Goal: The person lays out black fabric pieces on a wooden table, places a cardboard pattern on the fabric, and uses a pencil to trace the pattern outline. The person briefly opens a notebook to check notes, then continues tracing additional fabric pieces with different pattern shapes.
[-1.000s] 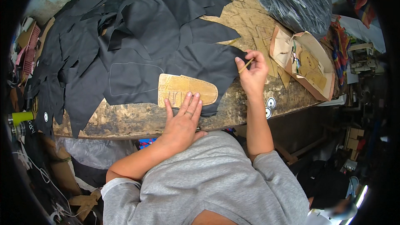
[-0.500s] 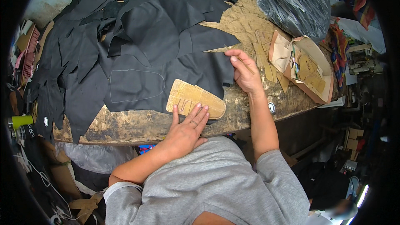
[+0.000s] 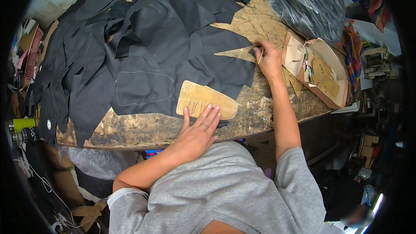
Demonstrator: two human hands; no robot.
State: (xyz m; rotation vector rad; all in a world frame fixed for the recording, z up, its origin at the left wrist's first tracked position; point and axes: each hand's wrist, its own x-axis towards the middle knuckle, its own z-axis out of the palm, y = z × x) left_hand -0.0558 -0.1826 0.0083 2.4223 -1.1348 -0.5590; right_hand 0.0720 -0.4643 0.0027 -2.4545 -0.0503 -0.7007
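Observation:
My left hand (image 3: 197, 134) lies flat, fingers stretched out, on a tan pattern template (image 3: 203, 95) with a rounded end, small edge holes and wavy slots. Under the template spreads black leather-like sheet material (image 3: 216, 69). To its left, a pale outline (image 3: 145, 89) of a similar rounded shape is drawn on the black sheet. My right hand (image 3: 269, 60) is closed round a thin pen-like stick (image 3: 260, 55) beside the sheet's right edge. A small dark bit shows by its fingertips; whether they grip it, I cannot tell.
Layered black pieces (image 3: 95, 39) cover the worn wooden table (image 3: 134, 130) on the left and back. At right stand an open cardboard box (image 3: 338, 93) with tan templates and pens, and a dark plastic bag (image 3: 307, 8). Another person (image 3: 342, 195) is at lower right.
My right hand has moved right and slightly up from the pointed edge of the black material. The sheet's right edge reaches farther right. My left hand stays on the template.

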